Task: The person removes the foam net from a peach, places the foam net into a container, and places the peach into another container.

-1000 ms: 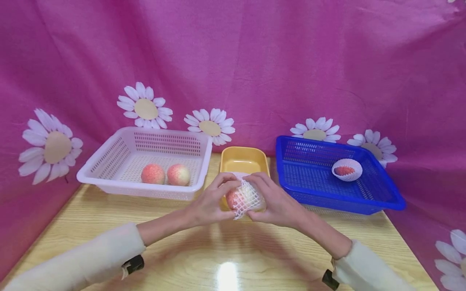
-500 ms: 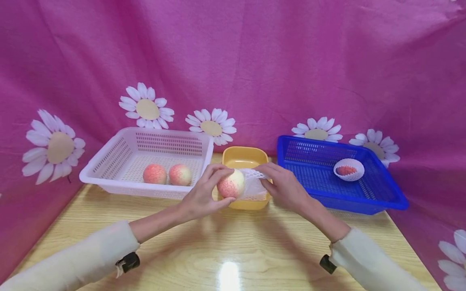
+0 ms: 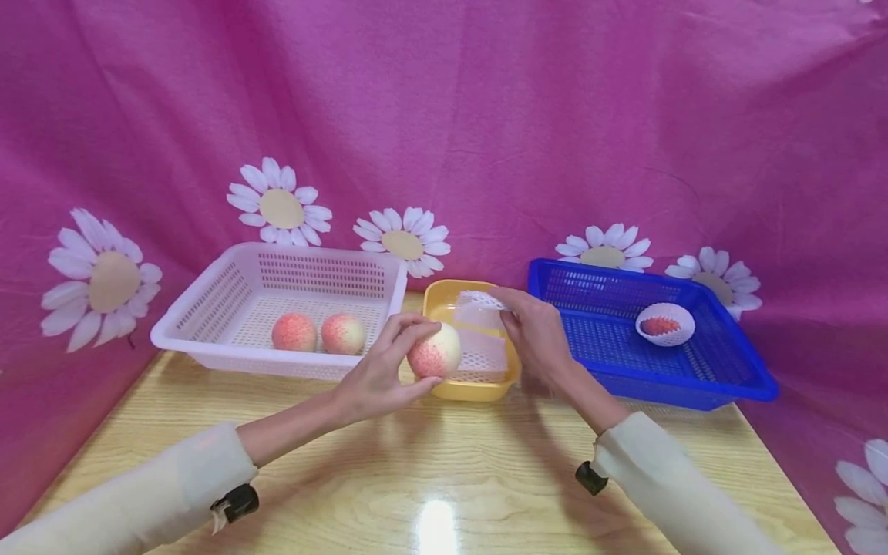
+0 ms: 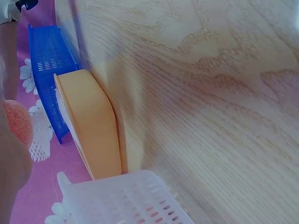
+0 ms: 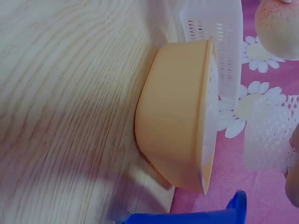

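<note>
My left hand (image 3: pixel 385 371) grips a bare peach (image 3: pixel 434 351), pale yellow with a red blush, at the front left of the yellow tub (image 3: pixel 479 391). In the right wrist view the same peach (image 5: pixel 280 29) shows at the top right corner. My right hand (image 3: pixel 536 331) pinches a white foam fruit net (image 3: pixel 479 302) above the back of the tub, apart from the peach. That net (image 5: pixel 271 133) hangs loose and flattened in the right wrist view. More white foam netting (image 3: pixel 479 356) lies inside the tub.
A white basket (image 3: pixel 173 335) on the left holds two bare peaches (image 3: pixel 318 333). On the right, a blue basket (image 3: pixel 752 385) contains a peach (image 3: pixel 660 325) in a foam net. Behind the wooden table (image 3: pixel 388 493) hangs a magenta cloth (image 3: pixel 486 139) with daisies.
The net has come off the peach. My right hand has drawn it away and back over the tub, while my left hand has moved slightly left with the peach.
</note>
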`<action>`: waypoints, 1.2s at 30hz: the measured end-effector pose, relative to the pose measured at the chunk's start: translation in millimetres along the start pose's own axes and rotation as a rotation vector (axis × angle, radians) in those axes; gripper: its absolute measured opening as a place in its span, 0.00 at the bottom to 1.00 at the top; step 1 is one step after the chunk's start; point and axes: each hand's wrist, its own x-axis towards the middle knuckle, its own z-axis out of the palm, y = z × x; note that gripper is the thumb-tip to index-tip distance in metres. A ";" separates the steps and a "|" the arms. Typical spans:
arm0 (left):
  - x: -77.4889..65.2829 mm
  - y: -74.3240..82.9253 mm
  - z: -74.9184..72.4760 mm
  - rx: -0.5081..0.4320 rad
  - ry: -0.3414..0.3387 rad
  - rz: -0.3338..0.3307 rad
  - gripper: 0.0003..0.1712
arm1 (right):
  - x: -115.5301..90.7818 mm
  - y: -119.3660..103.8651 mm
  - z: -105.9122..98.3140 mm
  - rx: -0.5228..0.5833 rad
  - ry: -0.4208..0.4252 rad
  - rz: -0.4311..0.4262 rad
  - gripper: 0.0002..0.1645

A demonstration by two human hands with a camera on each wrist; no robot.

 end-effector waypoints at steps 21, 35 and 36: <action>-5.0 -4.6 -7.7 0.013 0.004 -0.020 0.40 | -0.1 21.0 58.4 -0.183 -0.046 0.003 0.21; -5.5 -12.1 -18.9 0.044 0.011 -0.078 0.40 | -8.2 21.6 72.4 -0.175 -0.452 0.124 0.19; -5.6 -13.1 -20.0 0.049 0.016 -0.081 0.40 | -7.9 20.5 71.8 -0.175 -0.485 0.151 0.20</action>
